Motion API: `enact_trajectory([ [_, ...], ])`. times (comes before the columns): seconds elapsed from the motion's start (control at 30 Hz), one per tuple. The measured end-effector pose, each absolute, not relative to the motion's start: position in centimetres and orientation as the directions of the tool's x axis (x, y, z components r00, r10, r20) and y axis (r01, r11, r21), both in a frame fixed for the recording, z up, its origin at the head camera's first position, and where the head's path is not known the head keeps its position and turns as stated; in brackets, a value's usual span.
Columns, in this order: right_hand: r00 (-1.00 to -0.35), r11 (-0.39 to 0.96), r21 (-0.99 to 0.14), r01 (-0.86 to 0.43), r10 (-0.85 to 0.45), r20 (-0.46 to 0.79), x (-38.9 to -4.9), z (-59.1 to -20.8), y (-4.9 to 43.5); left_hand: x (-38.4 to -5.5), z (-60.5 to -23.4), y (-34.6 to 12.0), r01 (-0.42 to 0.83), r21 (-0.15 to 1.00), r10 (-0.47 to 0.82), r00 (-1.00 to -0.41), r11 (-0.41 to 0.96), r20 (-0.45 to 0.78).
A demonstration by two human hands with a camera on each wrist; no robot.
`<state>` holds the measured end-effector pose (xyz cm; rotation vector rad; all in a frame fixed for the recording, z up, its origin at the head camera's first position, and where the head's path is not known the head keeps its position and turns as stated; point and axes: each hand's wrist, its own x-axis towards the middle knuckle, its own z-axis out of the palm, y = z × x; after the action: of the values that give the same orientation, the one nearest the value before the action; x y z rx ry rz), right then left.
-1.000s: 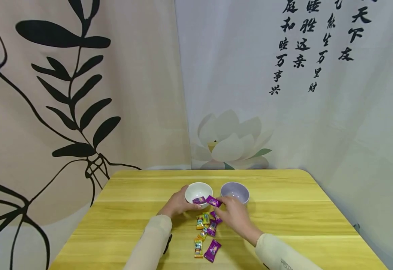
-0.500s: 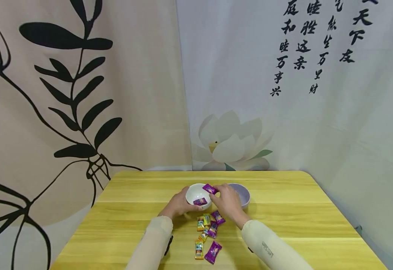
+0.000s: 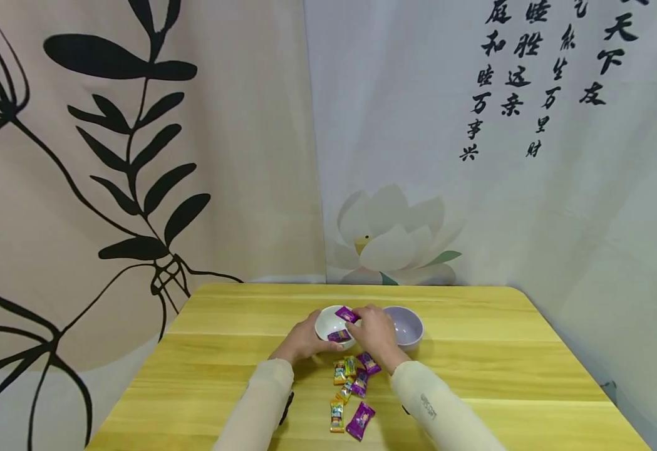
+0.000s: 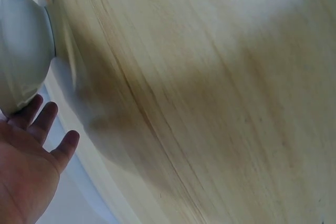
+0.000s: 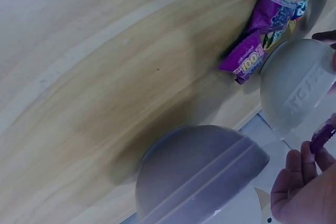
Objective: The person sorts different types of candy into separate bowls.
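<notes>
One left hand [image 3: 304, 338]: gripping the white bowl [image 3: 327, 321]; uneven pressure could tip it.
Candy inside [image 3: 338, 336]: lies in the bowl; tipping could spill it.
Pinched candy [image 3: 346, 314]: over the bowl, gripped by the right hand [image 3: 376, 333]; slipping could drop it outside.
Loose candies [image 3: 360, 383]: on the counter [image 3: 503, 351]; a sleeve [image 3: 438, 410] could scatter them.
Lavender bowl [image 3: 406, 326]: unheld; the right hand could nudge it.

- I have my left arm [image 3: 260, 404] and right arm [image 3: 446, 413] reaching forward, leaning in toward each other, both in pale sleeves.
- My left hand [image 3: 302, 341] is on its side, gripping, with its thumb pointing right.
- Up close, three of its fingers [image 4: 64, 150] show, a little bent and spread.
- My right hand [image 3: 377, 335] points left, fingers bent, pinching at the tips.
- My two hands are near each other.
</notes>
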<state>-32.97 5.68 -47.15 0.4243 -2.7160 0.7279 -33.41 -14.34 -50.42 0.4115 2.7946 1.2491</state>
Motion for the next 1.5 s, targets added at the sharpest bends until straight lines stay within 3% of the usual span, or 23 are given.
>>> enact_trajectory([
  [0.33,-0.895,0.827,-0.398,-0.398,-0.256,0.364,-32.5,-47.3,5.6,-33.3,-50.8,-14.0,0.224,0.723,0.259,-0.964,0.654,0.064],
  [0.93,-0.849,0.702,-0.482,-0.525,-0.393,0.353,-30.1,-47.6,7.3,-33.3,-50.6,-14.8,0.187,0.739,0.236,-0.971,0.647,0.039],
  [1.2,-0.784,0.624,-0.476,-0.619,-0.531,0.323,-28.5,-48.3,9.5,-33.3,-50.4,-14.6,0.180,0.753,0.236,-0.971,0.632,0.034],
  [1.5,-0.683,0.520,-0.515,-0.681,-0.705,0.191,-26.6,-49.9,12.4,-33.5,-50.6,-14.4,0.174,0.753,0.231,-0.972,0.635,0.029],
])
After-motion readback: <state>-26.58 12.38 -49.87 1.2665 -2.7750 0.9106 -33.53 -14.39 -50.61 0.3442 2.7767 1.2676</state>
